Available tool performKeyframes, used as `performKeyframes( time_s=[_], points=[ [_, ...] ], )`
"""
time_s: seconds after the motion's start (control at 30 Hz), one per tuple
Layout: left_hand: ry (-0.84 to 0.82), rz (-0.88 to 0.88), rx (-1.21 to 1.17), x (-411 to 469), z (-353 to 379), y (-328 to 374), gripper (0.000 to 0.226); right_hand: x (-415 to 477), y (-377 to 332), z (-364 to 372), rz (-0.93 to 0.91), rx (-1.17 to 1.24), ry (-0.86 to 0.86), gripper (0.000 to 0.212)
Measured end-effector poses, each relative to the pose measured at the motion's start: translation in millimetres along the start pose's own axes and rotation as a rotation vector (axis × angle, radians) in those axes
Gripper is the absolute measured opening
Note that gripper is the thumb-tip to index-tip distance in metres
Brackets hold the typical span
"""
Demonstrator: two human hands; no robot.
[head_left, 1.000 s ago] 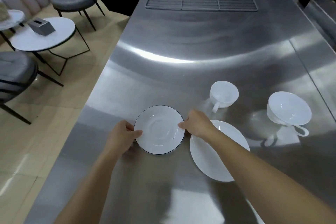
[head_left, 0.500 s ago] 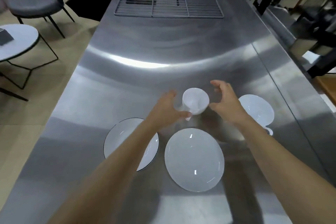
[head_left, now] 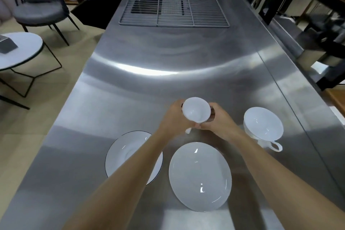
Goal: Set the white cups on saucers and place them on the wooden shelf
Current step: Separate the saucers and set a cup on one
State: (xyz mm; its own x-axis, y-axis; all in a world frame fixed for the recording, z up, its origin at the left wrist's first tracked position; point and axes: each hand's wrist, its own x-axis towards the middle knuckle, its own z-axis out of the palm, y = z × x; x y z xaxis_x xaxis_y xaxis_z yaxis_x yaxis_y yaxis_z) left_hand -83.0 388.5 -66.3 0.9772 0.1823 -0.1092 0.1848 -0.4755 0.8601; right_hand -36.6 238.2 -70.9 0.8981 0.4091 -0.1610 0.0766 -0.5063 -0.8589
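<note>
Both hands [head_left: 196, 123] clasp small cup [head_left: 196, 109]; wide cup [head_left: 263, 124] right (saucers [head_left: 200, 176] nearer).

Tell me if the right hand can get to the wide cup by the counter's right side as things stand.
Probably not at once: the right hand and left hand are both closed around the small cup. Nothing stands between it and the wide cup, so once freed the path looks clear.
</note>
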Motion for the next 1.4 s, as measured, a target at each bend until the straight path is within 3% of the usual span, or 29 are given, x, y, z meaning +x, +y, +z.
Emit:
performKeyframes(
  time_s=[0.07, 0.17, 0.37, 0.67, 1.0, 1.17, 1.27, 1.4],
  points=[
    [0.06, 0.005, -0.001, -10, -18, 1, 0.072, 0, -12, 5, -0.03, 0.015, -0.029, 0.068],
    [0.128, -0.02, 0.002, -34, -50, -1, 0.062, -2, -37, 23, -0.092, -0.005, -0.111, 0.072],
    [0.217, -0.176, 0.056, -95, -96, -22, 0.067, -16, -68, 76, -0.159, -0.06, -0.331, 0.073],
    [0.277, -0.359, -0.02, -152, -93, -56, 0.069, -42, -61, 122, -0.179, -0.145, -0.513, 0.073],
    [0.237, -0.356, -0.021, -150, -89, -67, 0.069, -42, -51, 125, -0.14, -0.14, -0.504, 0.07],
    [0.2, -0.332, 0.229, -148, -85, -56, 0.111, -44, -49, 114, -0.155, -0.188, -0.533, 0.085],
    [0.255, -0.218, 0.243, -131, -83, -34, 0.109, -39, -53, 92, -0.172, -0.197, -0.452, 0.082],
    [0.136, -0.026, 0.181, -84, -57, 2, 0.097, -31, -49, 44, -0.158, -0.149, -0.253, 0.071]
  ],
)
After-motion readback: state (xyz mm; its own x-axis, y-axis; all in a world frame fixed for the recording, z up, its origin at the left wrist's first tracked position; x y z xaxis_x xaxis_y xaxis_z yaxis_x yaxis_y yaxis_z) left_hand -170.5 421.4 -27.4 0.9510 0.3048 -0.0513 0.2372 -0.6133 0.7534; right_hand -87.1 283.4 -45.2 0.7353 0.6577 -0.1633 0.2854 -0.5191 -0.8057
